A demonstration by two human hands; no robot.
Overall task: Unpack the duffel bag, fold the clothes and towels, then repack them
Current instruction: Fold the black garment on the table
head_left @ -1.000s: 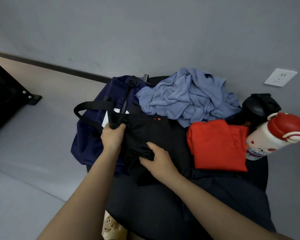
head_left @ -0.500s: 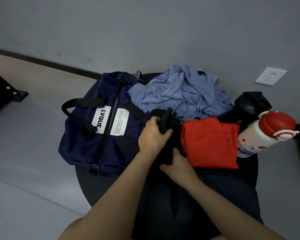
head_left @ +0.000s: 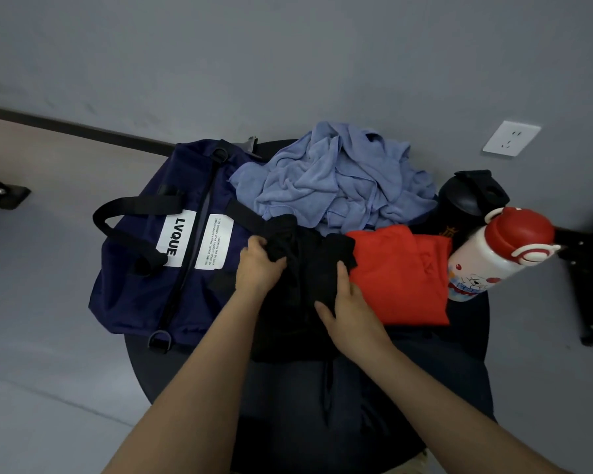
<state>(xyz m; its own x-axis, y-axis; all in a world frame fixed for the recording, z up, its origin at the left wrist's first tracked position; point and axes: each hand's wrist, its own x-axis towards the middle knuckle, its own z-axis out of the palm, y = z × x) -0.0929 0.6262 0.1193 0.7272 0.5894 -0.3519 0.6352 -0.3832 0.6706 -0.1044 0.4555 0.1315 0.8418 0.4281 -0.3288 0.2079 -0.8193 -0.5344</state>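
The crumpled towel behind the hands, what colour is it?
Light blue. The towel shows clearly in the head view, heaped beside the navy bag.

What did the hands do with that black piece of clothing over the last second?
The left hand carried its gripped bunch of the black garment from over the duffel bag rightward, toward the red garment. The right hand kept pressing the cloth. Blue towel and bottles stayed put.

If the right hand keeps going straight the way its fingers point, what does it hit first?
The right hand rests on the black garment, fingers pointing up and away. Going straight on, it would probably meet the crumpled blue towel first, brushing the red garment's left edge; depth is unclear.
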